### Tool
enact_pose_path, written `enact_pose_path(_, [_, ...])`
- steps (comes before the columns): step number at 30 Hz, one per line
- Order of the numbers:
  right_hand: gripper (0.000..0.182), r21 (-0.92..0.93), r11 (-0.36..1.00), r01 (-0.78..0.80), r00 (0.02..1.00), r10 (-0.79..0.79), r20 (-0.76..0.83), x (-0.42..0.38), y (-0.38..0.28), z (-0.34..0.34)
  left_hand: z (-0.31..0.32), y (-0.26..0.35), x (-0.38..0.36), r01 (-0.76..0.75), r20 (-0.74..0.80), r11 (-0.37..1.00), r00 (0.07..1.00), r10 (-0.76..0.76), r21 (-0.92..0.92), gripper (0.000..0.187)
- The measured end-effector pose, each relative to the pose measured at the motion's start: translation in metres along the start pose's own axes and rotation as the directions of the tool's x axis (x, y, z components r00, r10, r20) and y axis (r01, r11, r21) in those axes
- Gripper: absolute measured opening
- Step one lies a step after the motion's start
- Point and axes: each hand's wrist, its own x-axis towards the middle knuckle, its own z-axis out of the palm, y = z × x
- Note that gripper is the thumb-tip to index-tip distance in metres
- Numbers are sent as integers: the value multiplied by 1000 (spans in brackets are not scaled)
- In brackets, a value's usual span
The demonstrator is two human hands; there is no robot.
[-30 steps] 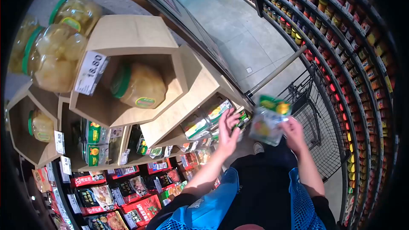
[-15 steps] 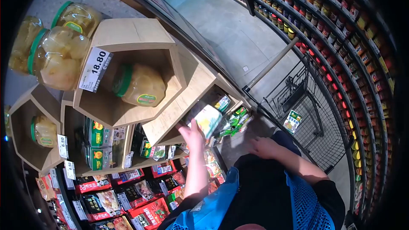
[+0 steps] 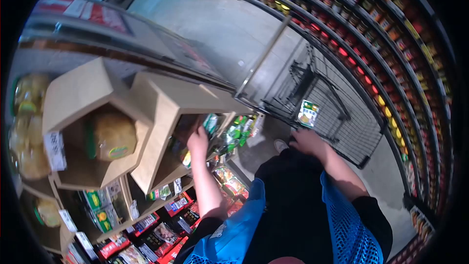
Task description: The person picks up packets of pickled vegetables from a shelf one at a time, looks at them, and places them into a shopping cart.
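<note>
My left hand (image 3: 198, 143) reaches into the opening of a hexagonal wooden display box (image 3: 159, 139). Its fingers are closed on a flat white packet (image 3: 187, 159), mostly hidden by the hand and the box's shadow; a white and yellow edge shows beneath. Just right of the hand stands a green and white packet (image 3: 210, 123). My right hand (image 3: 309, 142) hangs by the near side of a shopping cart (image 3: 337, 112), fingers loosely bent and nothing visible in them. Inside the cart lies one green and white packet (image 3: 308, 113).
A neighbouring wooden box holds a large green-lidded jar (image 3: 115, 137); more jars (image 3: 31, 142) stand to its left. Green bags (image 3: 238, 134) hang beyond the boxes. Red packets (image 3: 178, 204) fill the lower shelf. Curved shelves of jars (image 3: 351, 34) line the right side.
My left hand has carried the white packet from outside the wooden box into its opening. The view has swung, shifting the cart and shelves leftward. My right hand stays low beside the cart.
</note>
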Motion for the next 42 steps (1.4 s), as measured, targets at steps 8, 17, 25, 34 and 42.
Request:
enact_pose_path(8, [39,586,721,-370,734,613,-292,110,216,121,-13,9,-19,103,83,982,992,-91,-156,38])
enact_pose_path(17, [84,518,300,-801,429,891,149,202,239,212,2,7,-14,175,79,979,983,-167,-108,42])
enact_pose_path(25, [40,857,-201,-474,135,945,296,232,239,265,9,23,-12,101,6,992,995,-102,70,35])
enact_pose_path(34, [20,942,-215,-257,576,749,327,216,271,246,15,31,-13,172,13,983,985,-173,62,30])
enact_pose_path(42, [22,956,-230,-181,628,721,293,156,258,168,-2,15,-7,-81,125,989,990,65,127,32])
